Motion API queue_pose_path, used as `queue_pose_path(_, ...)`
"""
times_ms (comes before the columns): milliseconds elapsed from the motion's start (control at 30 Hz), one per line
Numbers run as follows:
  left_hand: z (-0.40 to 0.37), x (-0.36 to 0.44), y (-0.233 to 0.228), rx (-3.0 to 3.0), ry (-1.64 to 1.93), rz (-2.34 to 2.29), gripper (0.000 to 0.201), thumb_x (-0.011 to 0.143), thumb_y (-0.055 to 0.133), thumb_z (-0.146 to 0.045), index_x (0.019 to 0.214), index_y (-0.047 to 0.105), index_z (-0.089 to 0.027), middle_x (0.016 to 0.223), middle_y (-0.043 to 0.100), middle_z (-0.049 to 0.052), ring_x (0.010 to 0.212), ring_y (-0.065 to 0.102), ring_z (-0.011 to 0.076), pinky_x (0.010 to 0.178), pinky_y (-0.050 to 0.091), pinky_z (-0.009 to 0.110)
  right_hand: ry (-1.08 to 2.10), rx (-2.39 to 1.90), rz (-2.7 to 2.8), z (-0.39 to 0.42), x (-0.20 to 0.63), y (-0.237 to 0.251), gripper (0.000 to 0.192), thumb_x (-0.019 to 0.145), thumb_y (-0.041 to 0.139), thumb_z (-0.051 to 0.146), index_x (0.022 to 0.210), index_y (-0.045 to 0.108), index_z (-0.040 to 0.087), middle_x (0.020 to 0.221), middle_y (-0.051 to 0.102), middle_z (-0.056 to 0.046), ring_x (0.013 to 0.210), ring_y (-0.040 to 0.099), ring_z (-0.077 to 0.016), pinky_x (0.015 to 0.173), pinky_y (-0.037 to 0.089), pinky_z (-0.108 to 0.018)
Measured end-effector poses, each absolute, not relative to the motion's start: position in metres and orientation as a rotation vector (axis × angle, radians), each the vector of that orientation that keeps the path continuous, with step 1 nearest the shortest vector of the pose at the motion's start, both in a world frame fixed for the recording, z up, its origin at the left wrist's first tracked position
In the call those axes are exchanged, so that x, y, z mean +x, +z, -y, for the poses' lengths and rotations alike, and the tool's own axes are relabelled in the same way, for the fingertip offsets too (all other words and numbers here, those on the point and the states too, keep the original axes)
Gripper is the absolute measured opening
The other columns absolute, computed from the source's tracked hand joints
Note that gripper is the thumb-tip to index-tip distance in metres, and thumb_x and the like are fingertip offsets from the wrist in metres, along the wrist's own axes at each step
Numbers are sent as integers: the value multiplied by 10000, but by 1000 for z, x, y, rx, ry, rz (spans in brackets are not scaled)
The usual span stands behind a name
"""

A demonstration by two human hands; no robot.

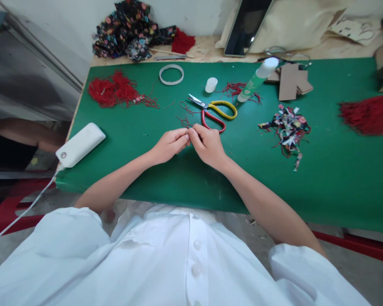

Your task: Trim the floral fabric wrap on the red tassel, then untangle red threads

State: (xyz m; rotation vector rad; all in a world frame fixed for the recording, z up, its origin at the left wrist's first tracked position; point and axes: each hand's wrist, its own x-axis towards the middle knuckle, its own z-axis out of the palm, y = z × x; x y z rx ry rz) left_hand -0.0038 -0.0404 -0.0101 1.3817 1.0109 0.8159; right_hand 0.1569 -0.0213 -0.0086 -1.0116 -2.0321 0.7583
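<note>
Head view is showing my left hand [169, 145] and my right hand [207, 143] meeting over the green worktop [322, 170]. Both grips are pinching a thin red thread [184, 122], just in front of the scissors [213, 112]. I am judging it best to keep fingertips close together, pulling gently so the thread stays tight.

Just beyond the left hand [170, 144] and right hand [207, 144], scissors [213, 111] and loose red thread strands [184, 121] block the way forward. A power bank [80, 144] lies left, a scrap pile [287, 125] right. Between these, and along the near edge, the green surface [338, 170] lies bare.
</note>
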Motion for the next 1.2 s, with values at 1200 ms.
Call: queue_pose_path(1200,45,-3,9,1850,740,-1229,224,922,399,-282,736,466,-177,596,454,-48,587,433,75,635,354,214,933,-1080,1958,21,155,-8,328,934,427,269,612,423,202,542,458,37,530,404,-88,552,296,-255)
